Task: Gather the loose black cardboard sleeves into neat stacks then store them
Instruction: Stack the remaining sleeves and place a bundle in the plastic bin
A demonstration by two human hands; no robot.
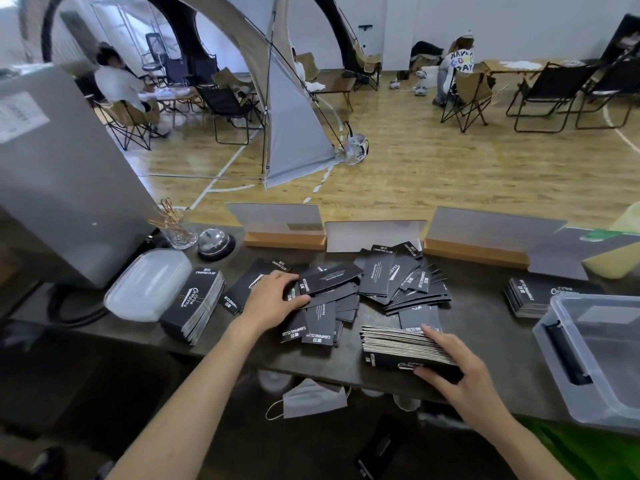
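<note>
A loose heap of black cardboard sleeves (391, 282) with white print covers the middle of the dark counter (485, 327). My left hand (273, 299) lies on the heap's left part, its fingers and thumb pinching a few loose sleeves. My right hand (453, 365) grips a thick gathered stack of sleeves (398, 348) at the counter's front edge. A finished stack (197, 306) lies at the left and another stack (533, 296) at the right. A clear plastic storage box (554, 344) stands at the far right.
A clear lid (145, 282) lies at the left beside a grey machine (59, 188). A service bell (215, 241), a glass of sticks (180, 230) and wooden sign holders (284, 240) line the counter's back. A face mask (311, 400) hangs below the edge.
</note>
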